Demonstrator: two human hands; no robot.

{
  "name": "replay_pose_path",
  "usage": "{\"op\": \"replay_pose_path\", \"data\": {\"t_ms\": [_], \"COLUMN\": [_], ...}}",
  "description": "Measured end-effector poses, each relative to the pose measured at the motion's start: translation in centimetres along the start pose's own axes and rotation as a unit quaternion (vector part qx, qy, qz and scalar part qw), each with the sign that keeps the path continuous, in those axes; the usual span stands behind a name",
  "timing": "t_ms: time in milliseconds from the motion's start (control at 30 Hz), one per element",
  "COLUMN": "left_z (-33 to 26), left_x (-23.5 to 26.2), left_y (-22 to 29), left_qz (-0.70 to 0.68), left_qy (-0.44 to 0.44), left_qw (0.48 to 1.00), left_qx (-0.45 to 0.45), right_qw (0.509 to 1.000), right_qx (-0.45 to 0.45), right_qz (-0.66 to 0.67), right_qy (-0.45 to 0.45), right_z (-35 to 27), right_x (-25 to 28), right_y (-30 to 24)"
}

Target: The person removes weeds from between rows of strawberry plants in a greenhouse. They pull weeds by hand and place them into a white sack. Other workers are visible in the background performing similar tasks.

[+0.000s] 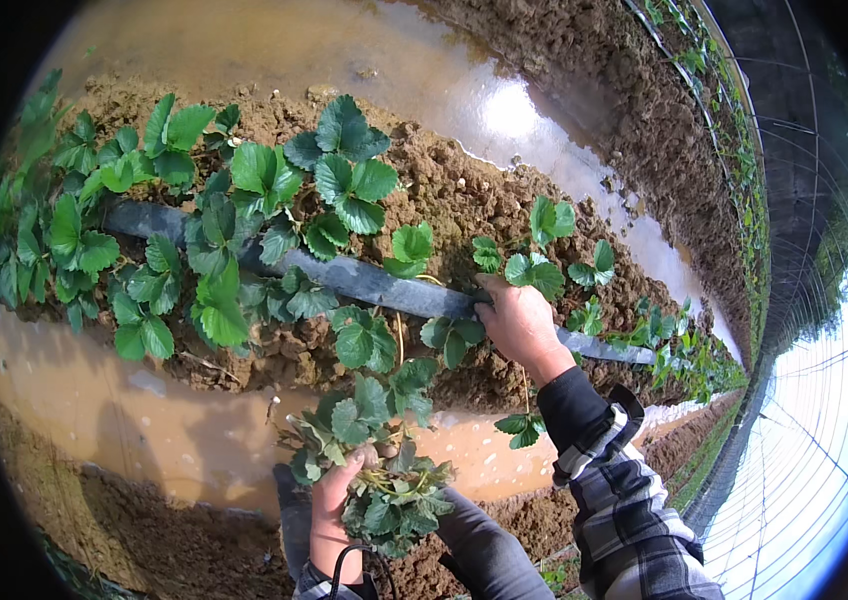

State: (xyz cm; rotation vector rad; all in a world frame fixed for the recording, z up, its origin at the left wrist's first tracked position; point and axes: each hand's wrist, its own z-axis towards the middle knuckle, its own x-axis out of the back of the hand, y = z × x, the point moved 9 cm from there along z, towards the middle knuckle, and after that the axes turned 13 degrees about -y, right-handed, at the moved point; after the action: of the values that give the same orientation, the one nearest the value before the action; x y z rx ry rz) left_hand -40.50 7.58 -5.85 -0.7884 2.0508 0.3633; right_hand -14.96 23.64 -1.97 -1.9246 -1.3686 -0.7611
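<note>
The right hand [516, 322] presses curled fingers into the soil bed [444, 200] beside the black drip hose [364, 280], apparently setting a seedling. The left hand [334, 495] grips a bunch of strawberry seedlings [384, 490]. Next, firming soil seems needed. Beyond lie muddy water furrows [144, 420] and greenhouse netting [824, 400].

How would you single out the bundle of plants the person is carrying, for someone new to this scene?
Find the raised soil bed between two muddy water channels. Below it, over the near channel, the left hand grips a bunch of seedlings. Unlike the rooted plants along the black hose, it hangs free of the soil.
</note>
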Motion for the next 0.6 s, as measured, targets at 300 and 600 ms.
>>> {"op": "replay_pose_path", "data": {"t_ms": [300,600], "left_z": [-0.5,-0.7], "left_x": [-0.9,-0.9], "left_y": [0.9,0.8], "left_qz": [0.056,0.019], "left_qy": [0.004,0.007], "left_qw": [0.998,1.0], "left_qx": [-0.011,-0.007], "right_qw": [0.955,0.93], "right_qx": [-0.057,-0.041], "right_qz": [0.285,0.328], "right_qy": [-0.064,0.16], "right_z": [-0.3,-1.9], "right_x": [0.1,3.3], "right_y": [2.1,4.2]}}
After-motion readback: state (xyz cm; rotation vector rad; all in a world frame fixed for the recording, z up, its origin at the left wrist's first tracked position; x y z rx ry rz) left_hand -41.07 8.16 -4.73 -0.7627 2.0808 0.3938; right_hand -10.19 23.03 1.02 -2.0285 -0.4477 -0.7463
